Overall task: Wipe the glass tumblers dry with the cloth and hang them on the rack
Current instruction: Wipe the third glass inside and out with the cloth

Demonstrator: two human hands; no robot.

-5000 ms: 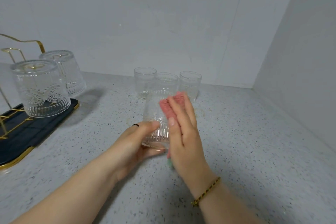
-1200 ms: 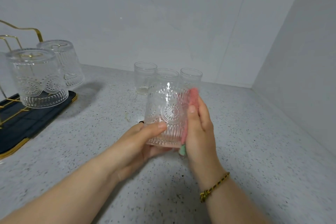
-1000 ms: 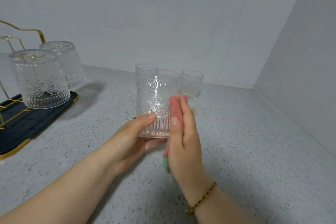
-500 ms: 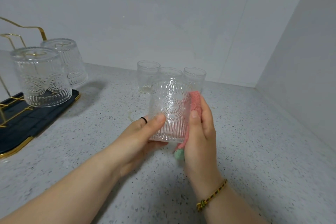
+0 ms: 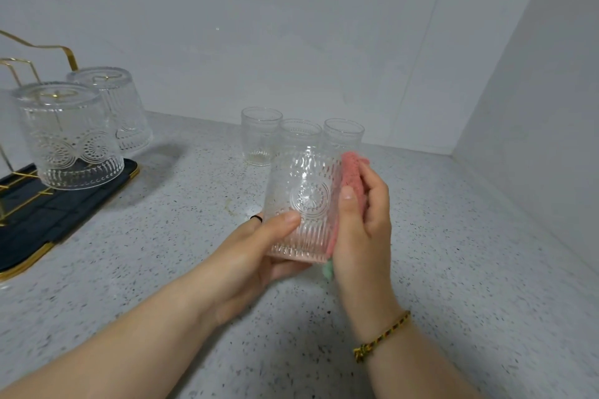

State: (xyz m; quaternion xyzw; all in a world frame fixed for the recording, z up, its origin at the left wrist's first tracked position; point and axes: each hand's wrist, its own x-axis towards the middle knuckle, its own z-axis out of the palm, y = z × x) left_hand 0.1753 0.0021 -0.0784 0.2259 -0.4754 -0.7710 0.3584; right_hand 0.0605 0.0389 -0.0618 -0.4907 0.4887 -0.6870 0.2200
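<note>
Gripping the clear embossed glass tumbler (image 5: 303,201) at frame centre, left hand (image 5: 256,256) cups its base, thumb clamped on the ribbed lower wall, other fingers hidden behind the glass; black ring on one finger only partly seen. Right hand (image 5: 363,230) at 3 o'clock of the tumbler, fingers closed flat, pressing the pink textured cloth (image 5: 351,172) onto the glass side; cloth mostly hidden under the palm, a pale green scrap (image 5: 328,270) pokes out below, can't tell if it is part of the same cloth. Braided yellow-black bracelet (image 5: 382,335) on right wrist. Tumbler is held upright, slightly tilted, off the grey speckled stone countertop (image 5: 453,269).

Behind it at 12 o'clock, three clear glass tumblers (image 5: 261,139) stand upright in a row, close together; middle and right ones partly blocked by the held glass. At 9–10 o'clock, gold wire rack on a dark tray (image 5: 48,210), cut off by the left edge, carries two inverted embossed tumblers (image 5: 69,136); far one partly behind the near one. Plain white wall (image 5: 291,26) behind, side wall at 3 o'clock, corner at 2 o'clock. Dark object at top edge cut off, unclear.
</note>
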